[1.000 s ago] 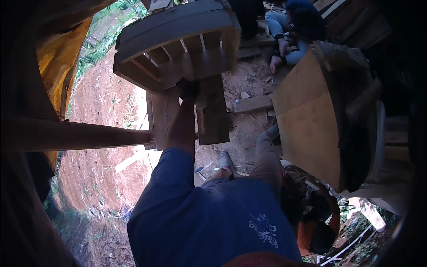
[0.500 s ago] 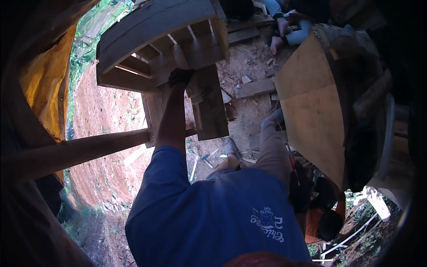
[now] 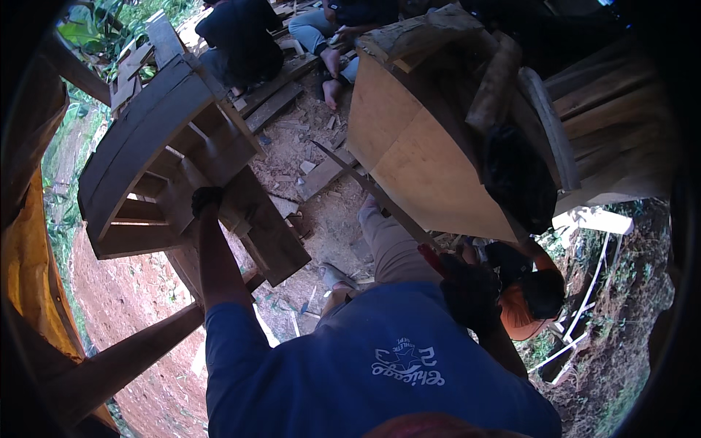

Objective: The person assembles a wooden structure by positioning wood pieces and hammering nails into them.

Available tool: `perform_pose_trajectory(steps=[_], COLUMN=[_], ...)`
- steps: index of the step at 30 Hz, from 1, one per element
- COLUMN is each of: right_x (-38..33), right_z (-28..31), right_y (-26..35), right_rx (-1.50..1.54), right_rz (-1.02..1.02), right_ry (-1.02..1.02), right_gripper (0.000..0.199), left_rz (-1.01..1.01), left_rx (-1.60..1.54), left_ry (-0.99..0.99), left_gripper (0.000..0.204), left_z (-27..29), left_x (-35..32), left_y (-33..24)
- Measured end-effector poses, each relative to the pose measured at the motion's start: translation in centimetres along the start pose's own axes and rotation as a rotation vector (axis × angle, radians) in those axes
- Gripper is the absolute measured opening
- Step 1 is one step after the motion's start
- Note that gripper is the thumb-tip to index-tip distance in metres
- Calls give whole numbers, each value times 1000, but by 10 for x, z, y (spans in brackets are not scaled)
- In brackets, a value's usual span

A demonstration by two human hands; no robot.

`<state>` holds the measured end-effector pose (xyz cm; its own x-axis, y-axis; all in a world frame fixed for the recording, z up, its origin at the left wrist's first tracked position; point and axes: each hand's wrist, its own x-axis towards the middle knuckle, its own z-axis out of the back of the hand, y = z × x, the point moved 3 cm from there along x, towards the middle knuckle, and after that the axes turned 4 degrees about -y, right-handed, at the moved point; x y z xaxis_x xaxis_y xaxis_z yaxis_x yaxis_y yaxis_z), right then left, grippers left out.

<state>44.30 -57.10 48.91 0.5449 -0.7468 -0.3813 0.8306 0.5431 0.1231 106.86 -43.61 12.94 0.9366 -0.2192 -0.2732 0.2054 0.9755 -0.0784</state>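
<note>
My left hand (image 3: pixel 207 200), in a dark glove, is closed on the edge of a slatted wooden furniture frame (image 3: pixel 139 157) at the left; its fingertips are partly hidden. Just right of that hand a dark wide board (image 3: pixel 255 226) adjoins the frame. In my right hand (image 3: pixel 469 293), also dark-gloved, is a handsaw (image 3: pixel 387 204) by its red handle. The long blade points up and left, away from me, with its tip over the littered ground and apart from the frame. It passes in front of the lower edge of a large tan panel (image 3: pixel 416 139).
A thick pole (image 3: pixel 139 358) crosses at the lower left. Wood scraps and a plank (image 3: pixel 326 175) lie on the ground. People sit at the top, one in black (image 3: pixel 244 40). A person in orange (image 3: pixel 529 299) is close to my right hand. Yellow sheeting (image 3: pixel 36 277) hangs at left.
My view has turned, so the frame appears lower and farther left. My right hand has lifted the saw, and its blade now stretches forward into plain view. The left hand stays on the frame.
</note>
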Motion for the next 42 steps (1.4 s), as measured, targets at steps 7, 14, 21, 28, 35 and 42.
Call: perform_pose_trajectory(steps=[7, 14, 21, 28, 35, 42], right_x=[-16, 115, 173, 177, 147, 97], right_z=[77, 45, 6, 11, 19, 29], right_y=[-64, -227, -262, -266, -252, -248], right_rx=[-275, -450, -652, -743, -634, -623], right_rz=[126, -3, 59, 129, 139, 141], right_ry=[-969, -960, -922, -964, -1056, -1064], right_gripper=[46, 45, 46, 49, 53, 44], left_rz=[-110, -156, -9, 260, 267, 226], left_rx=[-123, -821, -589, -264, -170, -201], left_ry=[-78, 307, 188, -41, -199, -186], left_gripper=[70, 44, 62, 66, 52, 52], left_z=[25, 47, 45, 6, -31, -17], left_x=[-21, -117, -245, -242, -221, -240], left_y=[31, 59, 125, 195, 203, 219])
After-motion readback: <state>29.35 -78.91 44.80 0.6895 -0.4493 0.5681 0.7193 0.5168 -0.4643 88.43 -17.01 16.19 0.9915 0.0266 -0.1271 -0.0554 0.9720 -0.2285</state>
